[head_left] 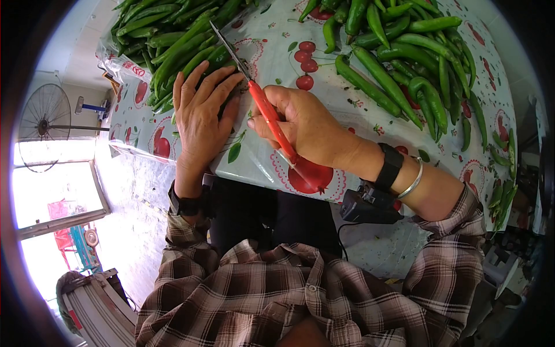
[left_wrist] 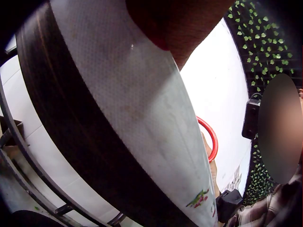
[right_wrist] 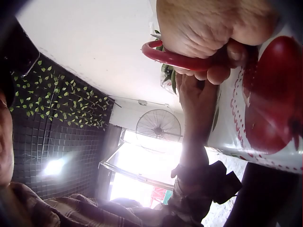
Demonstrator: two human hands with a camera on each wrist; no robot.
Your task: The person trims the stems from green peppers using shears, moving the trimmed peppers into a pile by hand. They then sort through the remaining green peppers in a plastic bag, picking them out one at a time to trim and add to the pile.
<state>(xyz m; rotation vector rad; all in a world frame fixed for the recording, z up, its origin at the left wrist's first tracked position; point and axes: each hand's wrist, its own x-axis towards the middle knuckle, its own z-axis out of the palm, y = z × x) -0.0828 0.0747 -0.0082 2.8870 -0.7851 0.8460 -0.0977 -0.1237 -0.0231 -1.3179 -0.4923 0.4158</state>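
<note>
In the head view the right hand grips red-handled scissors, their blades pointing up and away toward the left pile. The left hand lies with fingers extended on the near edge of the left pile of green peppers. Its fingertips are close to the scissor blades. Another pile of green peppers spreads over the right side of the table. The right wrist view shows the right hand curled round a red handle loop, with the left hand beyond it.
A patterned plastic cloth covers the table, whose near edge lies just in front of the person's lap. Small dark bits are scattered between the piles. A fan stands at the far left, and loose peppers lie at the right edge.
</note>
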